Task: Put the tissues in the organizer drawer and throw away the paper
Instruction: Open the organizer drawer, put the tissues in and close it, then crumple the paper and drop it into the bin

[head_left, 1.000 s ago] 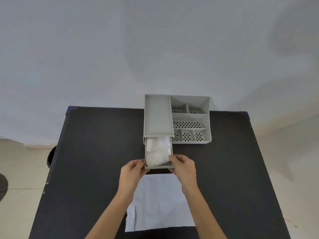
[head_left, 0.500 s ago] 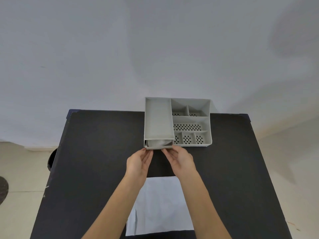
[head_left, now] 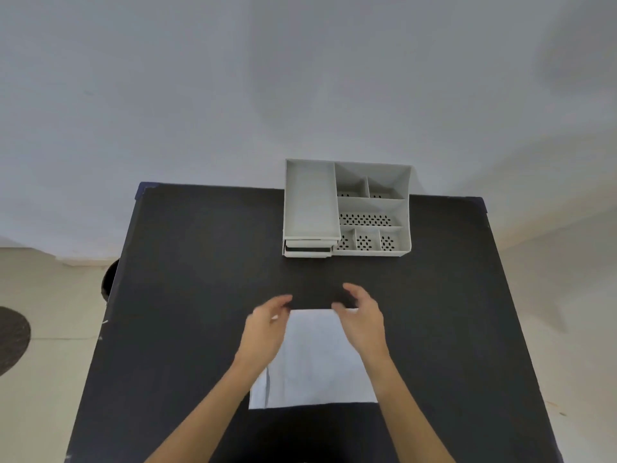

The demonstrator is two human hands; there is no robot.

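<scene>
A grey plastic organizer (head_left: 347,208) stands at the far edge of the black table (head_left: 187,295). Its drawer (head_left: 307,249) at the lower left is pushed in, so the tissues are hidden. A white sheet of paper (head_left: 317,359) lies flat on the table near me. My left hand (head_left: 267,325) hovers over the paper's far left corner with fingers apart, holding nothing. My right hand (head_left: 362,315) hovers over the far right corner, fingers curled but apart, also holding nothing.
A dark round bin (head_left: 107,282) shows just past the table's left edge on the floor. A dark round mat (head_left: 11,339) lies further left. A pale wall rises behind the table.
The drawer with the tissues was pushed shut. Both hands then let go of it and drew back toward me, over the far edge of the paper.
</scene>
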